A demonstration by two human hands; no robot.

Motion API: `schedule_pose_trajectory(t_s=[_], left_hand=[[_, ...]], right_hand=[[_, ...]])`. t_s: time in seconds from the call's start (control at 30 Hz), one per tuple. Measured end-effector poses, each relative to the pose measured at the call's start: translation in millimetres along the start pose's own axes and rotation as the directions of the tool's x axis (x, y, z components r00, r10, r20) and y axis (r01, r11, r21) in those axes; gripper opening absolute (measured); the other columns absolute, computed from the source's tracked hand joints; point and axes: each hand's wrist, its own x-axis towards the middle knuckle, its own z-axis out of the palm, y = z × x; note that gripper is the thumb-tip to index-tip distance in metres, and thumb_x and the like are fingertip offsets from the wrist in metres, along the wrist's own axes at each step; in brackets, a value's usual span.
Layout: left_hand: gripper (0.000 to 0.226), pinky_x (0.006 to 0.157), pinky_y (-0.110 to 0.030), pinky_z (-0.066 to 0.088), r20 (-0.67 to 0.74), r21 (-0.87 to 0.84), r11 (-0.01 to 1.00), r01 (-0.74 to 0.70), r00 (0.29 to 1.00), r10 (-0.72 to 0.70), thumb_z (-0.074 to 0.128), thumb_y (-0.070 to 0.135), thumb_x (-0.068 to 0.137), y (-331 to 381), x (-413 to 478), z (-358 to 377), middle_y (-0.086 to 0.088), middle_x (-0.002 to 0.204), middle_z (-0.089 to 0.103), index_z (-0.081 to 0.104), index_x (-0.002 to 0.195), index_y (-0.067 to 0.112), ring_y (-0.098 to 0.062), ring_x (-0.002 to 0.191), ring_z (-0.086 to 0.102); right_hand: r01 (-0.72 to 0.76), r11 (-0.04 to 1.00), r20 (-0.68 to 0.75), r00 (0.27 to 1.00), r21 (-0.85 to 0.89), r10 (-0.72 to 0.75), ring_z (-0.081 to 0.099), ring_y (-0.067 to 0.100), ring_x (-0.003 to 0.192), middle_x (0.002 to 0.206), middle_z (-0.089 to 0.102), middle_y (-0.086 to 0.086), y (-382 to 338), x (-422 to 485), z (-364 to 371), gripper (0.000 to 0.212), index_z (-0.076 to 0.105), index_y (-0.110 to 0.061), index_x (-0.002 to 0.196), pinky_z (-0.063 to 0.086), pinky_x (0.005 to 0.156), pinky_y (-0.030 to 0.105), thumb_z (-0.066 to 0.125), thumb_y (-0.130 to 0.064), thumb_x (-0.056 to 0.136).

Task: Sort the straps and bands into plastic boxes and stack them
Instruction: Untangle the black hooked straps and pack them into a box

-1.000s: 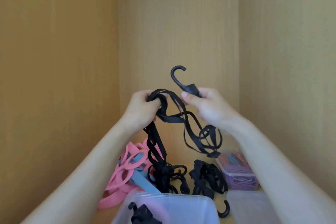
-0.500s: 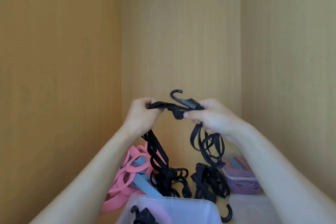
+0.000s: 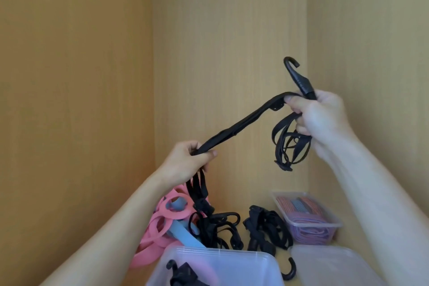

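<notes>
A person holds a black webbing strap (image 3: 241, 126) in the air in front of the pale wooden back panel (image 3: 229, 53) of a cupboard-like space. The left hand (image 3: 185, 162) is low and left of centre. Its fingers are curled round the strap and its thumb lies across the top, so the strap is pinched in a closed fist. From there the strap runs taut, up and to the right, to the right hand (image 3: 320, 118). Here the thumb presses the strap against the curled fingers, which also grip the ribbed shank of a black plastic hook (image 3: 299, 79). The hook stands up above the fist with its open bend at the top. Several slack loops (image 3: 290, 146) of the same strap hang below the right hand. Below the left hand the strap drops into a tangled heap of black straps (image 3: 213, 230).

The heap lies on the wooden shelf floor (image 3: 239, 206), just beside a second black bundle (image 3: 267, 232) on its right. Left of the heap, flat pink rubber bands (image 3: 160, 225) lie piled with a light blue band (image 3: 185, 238) across them. At the back right stands a small clear plastic box (image 3: 334, 224), lid on, filled with red, blue and purple cords. At the bottom edge a larger translucent plastic box (image 3: 232, 260) holds a black hooked strap (image 3: 183, 274). Right of it lies a frosted plastic lid or box (image 3: 334, 264); which of the two cannot be told. A loose black hook (image 3: 290, 271) lies between them.
</notes>
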Motion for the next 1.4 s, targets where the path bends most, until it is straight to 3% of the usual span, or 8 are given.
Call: schedule_pose_trajectory(t_s=[0.13, 0.27, 0.53, 0.73, 0.97, 1.1, 1.23, 1.4], left_hand=[[0.027, 0.058, -0.025, 0.049, 0.012, 0.087, 0.996, -0.005, 1.000, 0.004, 0.074, 0.031, 0.091, -5, -1, 1, -0.010, 0.073, 0.072, 0.064, 0.094, 0.005, -0.015, 0.059, 0.058], [0.021, 0.059, -0.027, 0.051, 0.030, 0.066, 0.996, 0.054, 0.998, -0.056, 0.070, 0.019, 0.095, -22, -2, 1, -0.013, 0.074, 0.064, 0.060, 0.098, 0.001, -0.017, 0.060, 0.060], [0.014, 0.068, -0.030, 0.058, 0.066, -0.360, 0.914, 0.187, 0.982, -0.176, 0.064, 0.020, 0.099, -41, 2, -10, -0.008, 0.076, 0.068, 0.065, 0.105, 0.008, -0.023, 0.071, 0.068], [0.025, 0.046, -0.026, 0.040, -0.054, -0.543, 0.829, 0.137, 0.979, -0.197, 0.051, 0.031, 0.104, -13, 20, -20, 0.001, 0.053, 0.041, 0.056, 0.089, 0.013, -0.015, 0.041, 0.037], [0.004, 0.040, -0.021, 0.027, 0.115, -0.428, 0.851, 0.305, 0.952, -0.284, 0.053, 0.015, 0.094, 8, 9, -19, 0.004, 0.059, 0.037, 0.054, 0.095, 0.011, -0.011, 0.040, 0.029], [0.025, 0.047, -0.026, 0.036, 0.255, -0.523, 0.760, 0.386, 0.922, -0.292, 0.049, 0.010, 0.083, 11, 6, -24, 0.000, 0.067, 0.043, 0.054, 0.108, 0.005, -0.013, 0.051, 0.038], [0.046, 0.058, -0.033, 0.056, 0.374, -0.570, 0.718, 0.400, 0.904, -0.206, 0.055, -0.004, 0.084, 12, 4, -23, -0.006, 0.076, 0.051, 0.052, 0.129, -0.004, -0.017, 0.061, 0.052], [0.035, 0.050, -0.027, 0.054, 0.452, -0.531, 0.765, 0.363, 0.886, -0.107, 0.054, -0.006, 0.094, 16, 4, -20, -0.008, 0.084, 0.055, 0.063, 0.127, -0.001, -0.018, 0.058, 0.054]], right_hand=[[0.045, 0.998, -0.084, 0.996, 0.046, -0.041, 0.027, 0.014, 0.054, 0.077, 0.036, 0.007, -4, 0, 0, 0.007, 0.060, -0.012, 0.088, 0.024, 0.051, 0.029, 0.066, -0.012, 0.092], [0.091, 0.983, -0.156, 0.986, 0.162, -0.066, 0.024, 0.010, 0.045, 0.069, 0.036, 0.002, -14, 1, -7, 0.014, 0.051, -0.012, 0.088, 0.020, 0.041, 0.024, 0.065, -0.009, 0.091], [0.063, 0.989, -0.120, 0.992, 0.132, -0.047, 0.024, 0.011, 0.046, 0.068, 0.036, 0.000, -7, 6, -9, 0.012, 0.054, -0.012, 0.088, 0.021, 0.040, 0.024, 0.065, -0.011, 0.091], [-0.081, 0.996, 0.011, 0.997, 0.048, 0.080, 0.029, 0.006, 0.042, 0.067, 0.045, -0.002, 22, 13, -26, 0.004, 0.063, -0.007, 0.095, 0.024, 0.035, 0.019, 0.065, -0.010, 0.093], [-0.327, 0.925, 0.069, 0.936, -0.194, 0.345, 0.030, 0.008, 0.043, 0.092, 0.053, 0.013, 54, 17, -27, 0.019, 0.066, -0.003, 0.104, 0.025, 0.034, 0.020, 0.070, -0.005, 0.086], [-0.298, 0.918, 0.045, 0.946, -0.261, 0.320, 0.032, 0.011, 0.046, 0.093, 0.051, 0.011, 54, 18, -22, 0.008, 0.065, -0.011, 0.098, 0.029, 0.037, 0.022, 0.066, -0.011, 0.089], [-0.244, 0.954, 0.070, 0.963, -0.173, 0.259, 0.037, 0.010, 0.049, 0.094, 0.067, 0.009, 49, 14, -16, 0.011, 0.060, -0.008, 0.104, 0.034, 0.038, 0.021, 0.060, -0.011, 0.093], [-0.246, 0.968, 0.181, 0.951, -0.041, 0.249, 0.039, 0.010, 0.048, 0.078, 0.060, 0.010, 41, 4, -1, 0.012, 0.056, -0.003, 0.101, 0.030, 0.037, 0.021, 0.057, 0.003, 0.091]])
